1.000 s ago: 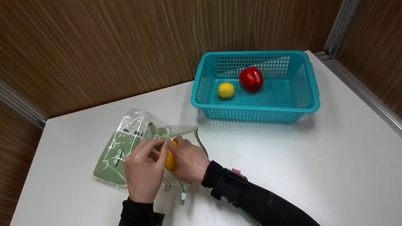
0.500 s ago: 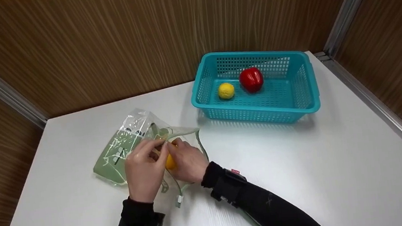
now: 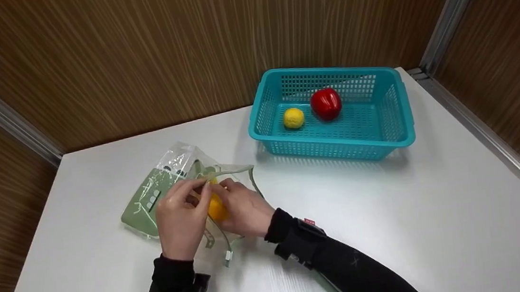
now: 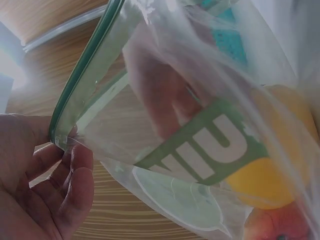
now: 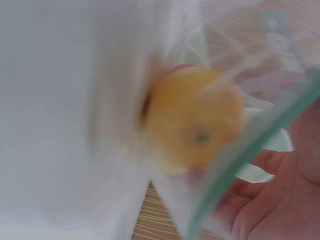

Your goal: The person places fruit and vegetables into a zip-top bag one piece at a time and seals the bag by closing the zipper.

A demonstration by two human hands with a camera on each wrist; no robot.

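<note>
My left hand (image 3: pixel 182 218) pinches the green zip edge of a clear plastic bag (image 4: pixel 92 55) between thumb and fingertips. The bag, with green printing, lies partly on the table, its mouth held up. My right hand (image 3: pixel 246 208) reaches in at the mouth, fingers loosely bent. An orange (image 3: pixel 217 208) shows between the two hands, apart from the right fingers (image 4: pixel 162 117) in the left wrist view. In the right wrist view the zip strip crosses in front of that hand, near the orange (image 5: pixel 197 115). Below the orange sits a reddish fruit (image 4: pixel 277 223) inside the bag.
A turquoise basket (image 3: pixel 336 143) stands at the back right of the white table (image 3: pixel 368 231). In it lie a lemon (image 3: pixel 293 118) and a glossy red bell pepper (image 3: pixel 326 104). Wood-grain panels (image 3: pixel 160 55) rise behind the table and at both sides.
The left hand and the pinched bag edge have shifted slightly left. More of the orange shows, a little further left of the right hand's fingers. The zip slider has swung left.
</note>
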